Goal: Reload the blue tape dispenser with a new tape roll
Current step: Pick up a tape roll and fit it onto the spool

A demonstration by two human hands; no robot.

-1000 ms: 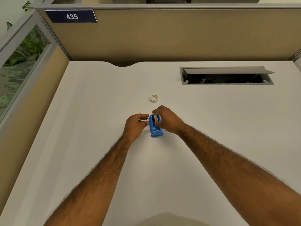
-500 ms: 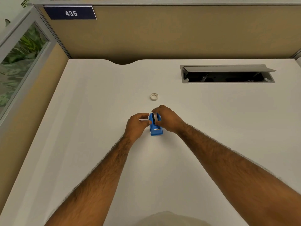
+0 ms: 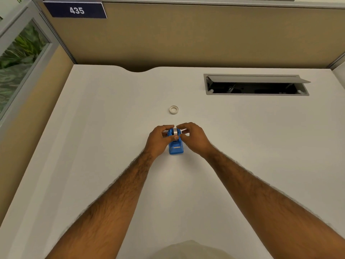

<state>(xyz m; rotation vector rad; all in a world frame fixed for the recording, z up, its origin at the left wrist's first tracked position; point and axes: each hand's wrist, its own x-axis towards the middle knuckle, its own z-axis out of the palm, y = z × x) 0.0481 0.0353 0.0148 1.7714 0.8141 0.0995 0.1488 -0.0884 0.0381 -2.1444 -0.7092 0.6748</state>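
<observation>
Left hand and right hand pinch the clear tape roll from both sides, seating it in the small blue plastic tape dispenser mid-desk; spare white ring-shaped core lies beyond

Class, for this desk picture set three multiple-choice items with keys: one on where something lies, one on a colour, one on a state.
1. Where does the small white ring lie relative to the tape dispenser?
A. Beyond it, farther from the person
B. Inside the desk hatch
C. At the near desk edge

2. What colour is the tape dispenser?
A. Red
B. Blue
C. Black

3. What is the state of the desk hatch?
A. Shut flush
B. Taped over
C. Open, lid raised

Answers:
1 A: the ring sits alone on the white desk, past both hands.
2 B: its body shows bright blue between the left hand and the right hand.
3 C: the lid is tilted up over a dark opening.
</observation>
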